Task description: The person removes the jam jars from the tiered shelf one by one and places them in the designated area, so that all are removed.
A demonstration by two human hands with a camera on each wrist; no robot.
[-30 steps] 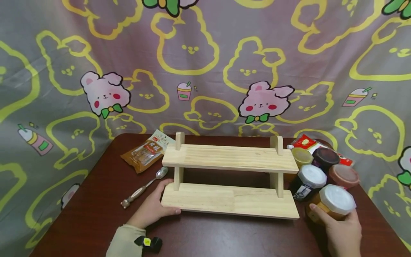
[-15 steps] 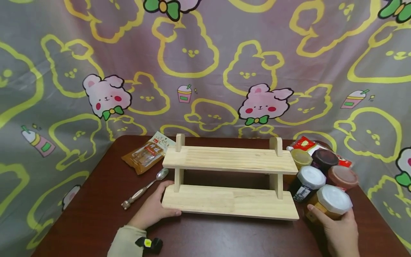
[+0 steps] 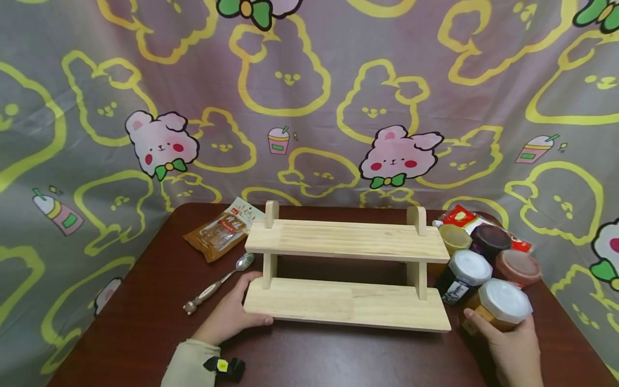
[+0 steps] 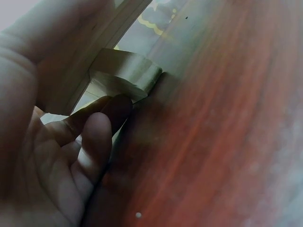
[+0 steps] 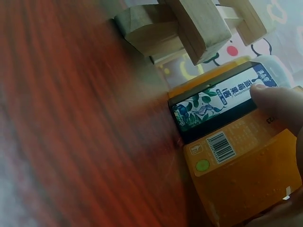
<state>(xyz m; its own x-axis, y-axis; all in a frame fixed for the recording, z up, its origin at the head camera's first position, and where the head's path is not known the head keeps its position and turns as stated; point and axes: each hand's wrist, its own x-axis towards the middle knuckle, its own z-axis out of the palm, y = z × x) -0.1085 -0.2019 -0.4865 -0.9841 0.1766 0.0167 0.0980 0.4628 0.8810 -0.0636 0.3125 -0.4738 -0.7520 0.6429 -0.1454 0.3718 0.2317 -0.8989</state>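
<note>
A two-tier wooden shelf (image 3: 348, 303) stands on the table in the head view. My left hand (image 3: 237, 312) grips the left end of its lower board, the thumb along the front edge. In the left wrist view, the fingers (image 4: 97, 137) curl near the shelf's wooden foot (image 4: 125, 71). My right hand (image 3: 512, 344) holds an orange jar (image 3: 500, 306) with a white octagonal lid, just right of the shelf. In the right wrist view, the jar's barcode label (image 5: 222, 146) shows. A dark jar (image 3: 464, 274) with a blue-and-white label stands right beside it.
Behind the held jar stand a red-lidded jar (image 3: 517, 266), a dark purple jar (image 3: 490, 239) and a yellow-lidded jar (image 3: 454, 236). A red-and-white packet (image 3: 459, 215) lies behind them. Left of the shelf are a brown packet (image 3: 220, 234) and a spoon (image 3: 217, 285). A patterned curtain (image 3: 309, 129) hangs behind.
The orange jar and my right hand have shifted very slightly left, toward the shelf, since a second ago. My left hand and the shelf have stayed in place.
</note>
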